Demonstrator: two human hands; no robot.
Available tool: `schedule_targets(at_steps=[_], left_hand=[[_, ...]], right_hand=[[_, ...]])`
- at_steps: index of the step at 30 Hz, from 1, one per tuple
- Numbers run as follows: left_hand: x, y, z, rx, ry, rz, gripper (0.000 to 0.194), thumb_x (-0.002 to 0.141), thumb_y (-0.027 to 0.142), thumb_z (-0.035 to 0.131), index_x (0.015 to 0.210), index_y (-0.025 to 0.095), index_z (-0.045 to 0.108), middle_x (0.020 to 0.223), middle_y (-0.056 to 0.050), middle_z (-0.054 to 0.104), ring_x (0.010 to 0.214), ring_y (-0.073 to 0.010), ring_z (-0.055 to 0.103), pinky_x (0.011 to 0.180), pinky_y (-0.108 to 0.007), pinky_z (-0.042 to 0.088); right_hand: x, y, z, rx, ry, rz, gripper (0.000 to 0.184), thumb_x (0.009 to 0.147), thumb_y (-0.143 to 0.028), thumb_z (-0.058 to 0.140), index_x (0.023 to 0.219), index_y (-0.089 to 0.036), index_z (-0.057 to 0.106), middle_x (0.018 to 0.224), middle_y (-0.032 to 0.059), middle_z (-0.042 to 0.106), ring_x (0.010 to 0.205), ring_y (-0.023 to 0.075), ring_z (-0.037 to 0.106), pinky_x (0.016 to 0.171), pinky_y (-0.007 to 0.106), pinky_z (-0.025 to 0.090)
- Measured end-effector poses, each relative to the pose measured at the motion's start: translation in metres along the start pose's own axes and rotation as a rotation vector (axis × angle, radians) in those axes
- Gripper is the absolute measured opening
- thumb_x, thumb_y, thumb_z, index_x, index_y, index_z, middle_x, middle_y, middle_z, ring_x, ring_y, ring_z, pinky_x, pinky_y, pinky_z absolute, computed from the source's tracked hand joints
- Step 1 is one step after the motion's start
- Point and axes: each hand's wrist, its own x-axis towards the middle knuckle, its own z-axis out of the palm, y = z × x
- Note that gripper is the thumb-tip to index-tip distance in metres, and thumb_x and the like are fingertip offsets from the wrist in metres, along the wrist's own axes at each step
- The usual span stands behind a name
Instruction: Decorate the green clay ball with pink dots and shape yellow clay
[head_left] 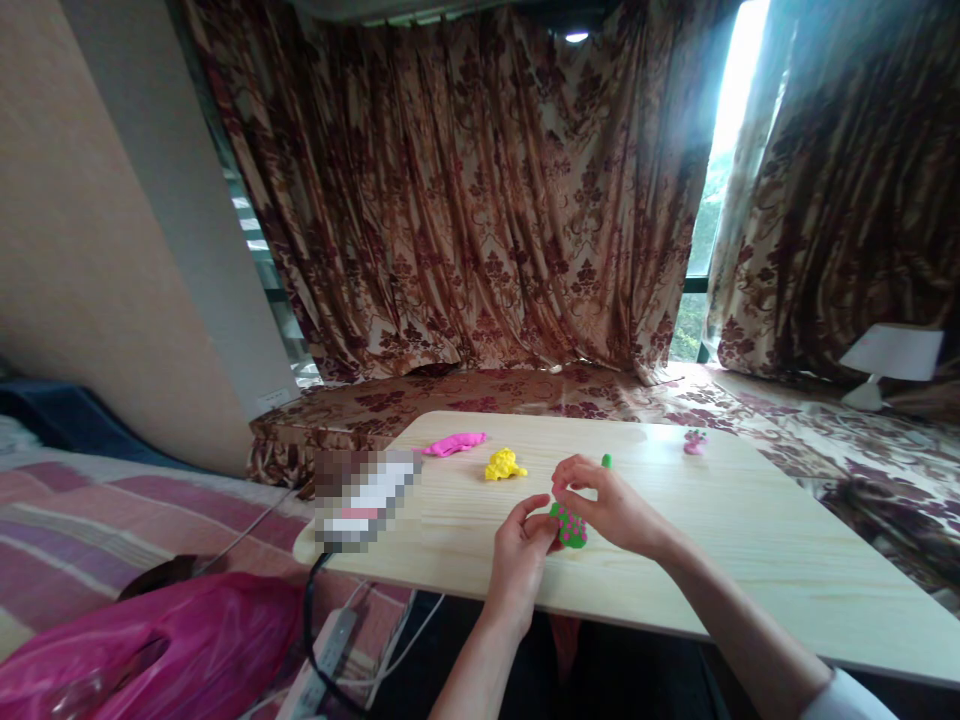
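Observation:
A green clay piece dotted with pink bits (574, 530) is held just above the front part of the table by my left hand (520, 540), its thumb and fingers closed on the left edge. My right hand (600, 498) is over the top of the same piece, thumb and fingertips pinched together. What the pinch holds is too small to make out. Beyond the hands lie a lump of yellow clay (504, 464) and a long strip of pink clay (456, 444). Behind my right hand a small green clay piece (607, 461) shows.
The pale wooden table (697, 560) bears a small pink figure (694, 442) at its far right. A blurred-out device (367, 500) lies at the left edge, a black cable (309, 610) running down from it. A pink plastic bag (187, 640) and power strip (330, 645) are lower left.

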Motion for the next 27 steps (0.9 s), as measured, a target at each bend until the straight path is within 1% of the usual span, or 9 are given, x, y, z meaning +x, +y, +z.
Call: schedule_targets(at_steps=[3, 6, 10, 13, 16, 19, 21, 24, 27], left_hand=[[0.0, 0.002, -0.001, -0.058, 0.04, -0.035, 0.037, 0.068, 0.025, 0.069, 0.1, 0.012, 0.056, 0.078, -0.006, 0.067, 0.075, -0.0169, 0.064, 0.073, -0.031, 0.05], [0.002, 0.005, -0.004, -0.123, 0.056, -0.076, 0.034, 0.069, 0.022, 0.068, 0.099, 0.013, 0.058, 0.089, -0.009, 0.068, 0.078, -0.0163, 0.063, 0.073, -0.028, 0.05], [0.003, 0.008, -0.01, -0.265, 0.019, -0.109, 0.027, 0.071, 0.015, 0.064, 0.097, 0.015, 0.059, 0.092, -0.007, 0.067, 0.079, -0.0141, 0.063, 0.074, -0.026, 0.05], [0.005, 0.008, -0.015, -0.373, -0.019, -0.138, 0.021, 0.072, 0.011, 0.06, 0.093, 0.014, 0.06, 0.094, -0.008, 0.066, 0.085, -0.0156, 0.063, 0.08, -0.029, 0.049], [0.007, 0.005, -0.019, -0.444, 0.003, -0.167, 0.02, 0.072, 0.007, 0.058, 0.091, 0.014, 0.061, 0.094, -0.008, 0.066, 0.088, -0.0162, 0.062, 0.083, -0.03, 0.049], [0.007, 0.004, -0.019, -0.456, 0.025, -0.168, 0.023, 0.071, 0.007, 0.058, 0.093, 0.013, 0.061, 0.094, -0.009, 0.066, 0.088, -0.0162, 0.062, 0.083, -0.03, 0.049], [0.007, 0.004, -0.018, -0.44, 0.033, -0.165, 0.024, 0.071, 0.007, 0.059, 0.094, 0.013, 0.06, 0.095, -0.009, 0.065, 0.089, -0.0168, 0.062, 0.083, -0.03, 0.049], [0.01, 0.008, -0.014, -0.328, 0.076, -0.135, 0.024, 0.069, 0.01, 0.061, 0.093, 0.014, 0.06, 0.091, -0.008, 0.065, 0.082, -0.0157, 0.063, 0.076, -0.029, 0.051], [0.02, 0.011, -0.013, -0.051, 0.153, -0.038, 0.026, 0.066, 0.017, 0.066, 0.092, 0.015, 0.061, 0.078, -0.004, 0.065, 0.068, -0.0131, 0.061, 0.062, -0.025, 0.05]], right_hand=[[-0.002, 0.003, -0.01, 0.179, 0.041, 0.175, 0.016, 0.08, -0.032, 0.053, 0.081, -0.017, 0.061, 0.082, 0.0032, 0.062, 0.078, 0.0148, 0.058, 0.069, 0.027, 0.047], [-0.013, 0.015, -0.016, 0.327, 0.057, 0.341, 0.025, 0.076, -0.039, 0.057, 0.083, -0.016, 0.062, 0.071, 0.0029, 0.064, 0.067, 0.0149, 0.06, 0.061, 0.027, 0.047], [-0.032, 0.035, -0.008, 0.471, 0.122, 0.459, 0.028, 0.071, -0.04, 0.063, 0.085, -0.015, 0.063, 0.068, 0.0032, 0.065, 0.063, 0.0143, 0.06, 0.056, 0.026, 0.046], [-0.04, 0.042, 0.003, 0.537, 0.172, 0.494, 0.025, 0.071, -0.037, 0.063, 0.083, -0.016, 0.064, 0.068, 0.0021, 0.064, 0.063, 0.013, 0.059, 0.057, 0.025, 0.045], [-0.042, 0.04, 0.011, 0.58, 0.231, 0.523, 0.024, 0.07, -0.037, 0.063, 0.08, -0.015, 0.066, 0.071, 0.0027, 0.065, 0.067, 0.0135, 0.06, 0.061, 0.025, 0.047], [-0.043, 0.038, 0.016, 0.616, 0.257, 0.553, 0.028, 0.069, -0.039, 0.064, 0.082, -0.014, 0.067, 0.076, 0.0047, 0.066, 0.073, 0.0159, 0.061, 0.067, 0.028, 0.049], [-0.045, 0.041, 0.019, 0.607, 0.273, 0.554, 0.033, 0.067, -0.042, 0.066, 0.084, -0.014, 0.067, 0.076, 0.0051, 0.066, 0.072, 0.0168, 0.061, 0.068, 0.03, 0.049], [-0.048, 0.052, 0.027, 0.573, 0.337, 0.517, 0.039, 0.063, -0.047, 0.068, 0.085, -0.015, 0.066, 0.072, 0.0041, 0.065, 0.066, 0.0167, 0.061, 0.066, 0.032, 0.05], [-0.051, 0.062, 0.033, 0.531, 0.391, 0.471, 0.038, 0.064, -0.047, 0.068, 0.086, -0.017, 0.063, 0.072, 0.0031, 0.064, 0.065, 0.0166, 0.06, 0.064, 0.032, 0.05]])
